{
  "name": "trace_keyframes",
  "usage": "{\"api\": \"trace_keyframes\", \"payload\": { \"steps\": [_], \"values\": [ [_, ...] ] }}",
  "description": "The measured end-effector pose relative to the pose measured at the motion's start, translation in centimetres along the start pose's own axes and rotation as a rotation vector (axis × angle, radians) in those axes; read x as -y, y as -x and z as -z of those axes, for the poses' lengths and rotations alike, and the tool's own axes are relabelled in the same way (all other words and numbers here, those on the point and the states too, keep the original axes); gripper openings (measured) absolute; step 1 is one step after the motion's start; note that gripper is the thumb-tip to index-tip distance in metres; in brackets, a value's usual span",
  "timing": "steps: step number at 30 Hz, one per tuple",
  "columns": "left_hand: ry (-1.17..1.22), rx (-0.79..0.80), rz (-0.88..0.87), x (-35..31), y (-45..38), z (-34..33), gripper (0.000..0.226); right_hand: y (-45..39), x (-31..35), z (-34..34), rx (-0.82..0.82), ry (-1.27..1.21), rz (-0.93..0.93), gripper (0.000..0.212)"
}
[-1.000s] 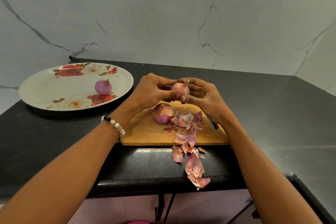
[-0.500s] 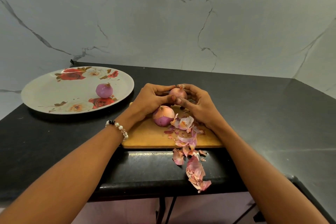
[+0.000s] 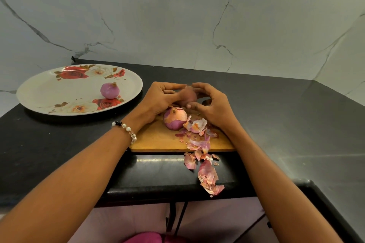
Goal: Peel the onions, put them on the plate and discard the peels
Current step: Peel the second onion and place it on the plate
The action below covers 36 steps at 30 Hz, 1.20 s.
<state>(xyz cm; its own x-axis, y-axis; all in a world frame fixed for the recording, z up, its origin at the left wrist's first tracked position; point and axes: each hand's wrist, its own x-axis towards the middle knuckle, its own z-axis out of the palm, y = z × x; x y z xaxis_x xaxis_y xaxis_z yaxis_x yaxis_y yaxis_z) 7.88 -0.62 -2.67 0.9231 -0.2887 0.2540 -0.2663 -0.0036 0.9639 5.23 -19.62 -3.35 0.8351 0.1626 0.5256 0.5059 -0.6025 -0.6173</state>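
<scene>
Three onions: one held (image 3: 188, 97), one on board (image 3: 175, 118), one plated (image 3: 109, 90).

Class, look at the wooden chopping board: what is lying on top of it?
On the wooden chopping board lie a half-peeled purple onion and loose pink peels. The board's far end is hidden under both hands, so anything there is unseen.

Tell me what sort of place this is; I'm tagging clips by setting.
Probably a home kitchen: a black stone countertop against a marble-look wall, a wooden chopping board, and a flowered plate.
</scene>
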Motion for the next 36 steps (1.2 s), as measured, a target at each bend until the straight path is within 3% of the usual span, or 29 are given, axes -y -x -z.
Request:
{"api": "trace_keyframes", "payload": {
  "steps": [2, 4, 7, 10, 12, 15, 20, 25, 30, 36],
  "values": [
    [0.013, 0.005, 0.009, -0.1, 0.2, 0.1, 0.036, 0.6, 0.9, 0.7, -0.070, -0.027, -0.035, 0.055],
    [0.015, 0.034, 0.022, 0.0, 0.4, 0.1, 0.037, 1.8, 2.3, 1.8, -0.118, -0.221, -0.095, 0.051],
    [0.040, 0.057, 0.019, 0.0, 0.7, 0.1, 0.035, 4.7, 4.3, 4.1, 0.069, -0.535, -0.135, 0.058],
    [0.050, 0.051, 0.017, 0.0, 0.8, 0.1, 0.035, 7.2, 5.5, 5.0, 0.413, -0.385, -0.084, 0.080],
    [0.050, 0.052, 0.013, 0.0, 0.8, 0.2, 0.032, 8.1, 5.8, 4.7, 0.519, -0.261, -0.049, 0.096],
    [0.012, 0.059, -0.005, 0.0, 1.0, 0.2, 0.035, 8.7, 5.7, 4.1, 0.517, -0.079, -0.014, 0.111],
    [-0.016, 0.071, -0.017, 0.1, 0.9, 0.4, 0.039, 8.7, 4.8, 3.6, 0.425, 0.198, -0.057, 0.118],
    [-0.006, 0.071, 0.000, 0.1, 0.8, 0.4, 0.039, 7.6, 4.2, 3.4, 0.186, 0.307, -0.130, 0.102],
    [-0.033, 0.062, 0.000, 0.1, 0.7, 0.5, 0.038, 6.4, 4.1, 3.7, 0.200, 0.201, -0.118, 0.088],
    [-0.007, 0.048, -0.011, 0.3, 0.6, 0.5, 0.034, 2.8, 3.8, 3.6, -0.040, -0.012, -0.100, 0.031]
  ]
}}
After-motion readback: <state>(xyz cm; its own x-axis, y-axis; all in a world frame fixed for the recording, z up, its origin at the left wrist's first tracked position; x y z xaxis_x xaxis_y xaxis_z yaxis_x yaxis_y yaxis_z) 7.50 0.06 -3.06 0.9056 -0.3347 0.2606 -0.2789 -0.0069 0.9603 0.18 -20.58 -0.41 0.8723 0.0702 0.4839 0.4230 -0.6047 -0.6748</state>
